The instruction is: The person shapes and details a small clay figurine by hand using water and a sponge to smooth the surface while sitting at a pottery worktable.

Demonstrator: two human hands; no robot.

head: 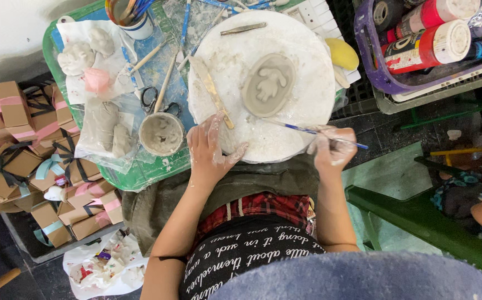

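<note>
An oval grey clay plaque with a raised hand-shaped figure lies on a round white board. My right hand, smeared with clay, is closed around a thin blue-handled brush whose tip touches the plaque's lower edge. My left hand rests flat on the board's near left rim, fingers spread, beside a long wooden modelling stick.
A small cup of clay slip, scissors, lumps of grey clay and several tools sit on a green tray. Ribboned brown boxes are stacked at left. A purple basket of paint bottles stands at right, a yellow sponge beside the board.
</note>
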